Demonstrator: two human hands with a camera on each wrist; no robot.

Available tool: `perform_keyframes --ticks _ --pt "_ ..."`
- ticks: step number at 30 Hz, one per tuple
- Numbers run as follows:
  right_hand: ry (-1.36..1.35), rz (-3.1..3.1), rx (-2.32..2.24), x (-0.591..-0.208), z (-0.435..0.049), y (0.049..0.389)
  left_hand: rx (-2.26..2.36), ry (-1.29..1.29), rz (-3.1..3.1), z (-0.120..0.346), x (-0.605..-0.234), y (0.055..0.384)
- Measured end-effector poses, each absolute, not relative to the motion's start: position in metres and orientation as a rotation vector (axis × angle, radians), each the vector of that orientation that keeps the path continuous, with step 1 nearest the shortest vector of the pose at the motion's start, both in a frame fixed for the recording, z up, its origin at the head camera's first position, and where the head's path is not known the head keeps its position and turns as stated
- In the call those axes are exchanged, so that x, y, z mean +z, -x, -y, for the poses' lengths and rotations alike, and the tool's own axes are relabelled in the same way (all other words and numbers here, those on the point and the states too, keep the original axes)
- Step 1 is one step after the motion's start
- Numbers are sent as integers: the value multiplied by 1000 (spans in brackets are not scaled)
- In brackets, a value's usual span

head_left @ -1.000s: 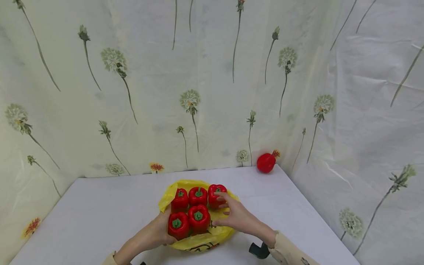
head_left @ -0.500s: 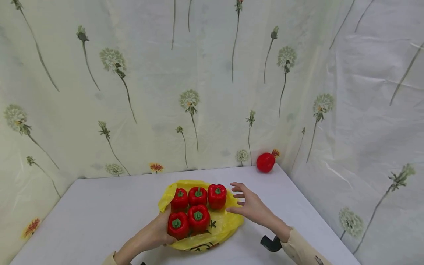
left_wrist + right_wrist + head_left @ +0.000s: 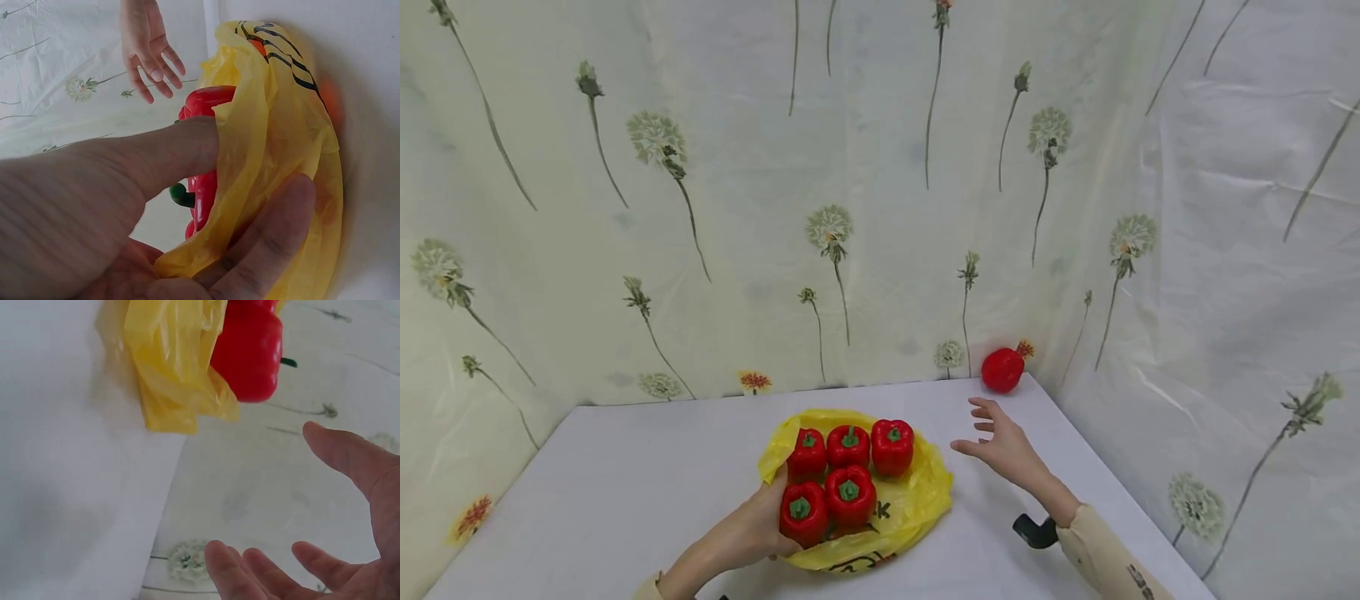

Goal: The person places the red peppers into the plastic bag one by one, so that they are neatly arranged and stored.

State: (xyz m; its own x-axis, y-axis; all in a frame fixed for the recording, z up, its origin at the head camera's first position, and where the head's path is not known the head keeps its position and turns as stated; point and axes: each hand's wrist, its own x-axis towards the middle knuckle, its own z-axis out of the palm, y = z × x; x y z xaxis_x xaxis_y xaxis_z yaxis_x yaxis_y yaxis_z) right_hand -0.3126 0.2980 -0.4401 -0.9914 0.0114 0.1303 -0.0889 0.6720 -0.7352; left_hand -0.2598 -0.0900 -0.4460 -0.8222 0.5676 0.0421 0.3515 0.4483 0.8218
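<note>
In the head view, several red bell peppers [image 3: 850, 488] with green stems sit in the mouth of a yellow plastic bag [image 3: 917, 508] on the table. My left hand [image 3: 769, 518] grips the bag's left edge, thumb inside by the peppers and fingers outside. The left wrist view shows the bag's yellow film [image 3: 262, 131] pinched between thumb and fingers, beside a red pepper [image 3: 206, 200]. To the right of the bag, my right hand [image 3: 1006, 447] hovers with fingers spread and holds nothing. From the right wrist, a pepper [image 3: 250, 353] shows above the bag's rim.
A rounded red thing [image 3: 1002, 370] lies at the table's back right corner, against the flowered curtain [image 3: 737, 208]. The curtain also runs along the right side. A black strap-like piece [image 3: 1034, 531] is under my right sleeve. The white table [image 3: 647, 467] extends left of the bag.
My right hand has let go of the rear right pepper and moved right, away from the bag. The bag's right side has spread outward. My left hand has stayed in place.
</note>
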Motion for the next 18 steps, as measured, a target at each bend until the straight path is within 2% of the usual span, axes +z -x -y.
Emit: perform_keyframes --ticks 18 --pt "179 2687 1192 -466 -355 373 1326 -771 -2452 89 -445 257"
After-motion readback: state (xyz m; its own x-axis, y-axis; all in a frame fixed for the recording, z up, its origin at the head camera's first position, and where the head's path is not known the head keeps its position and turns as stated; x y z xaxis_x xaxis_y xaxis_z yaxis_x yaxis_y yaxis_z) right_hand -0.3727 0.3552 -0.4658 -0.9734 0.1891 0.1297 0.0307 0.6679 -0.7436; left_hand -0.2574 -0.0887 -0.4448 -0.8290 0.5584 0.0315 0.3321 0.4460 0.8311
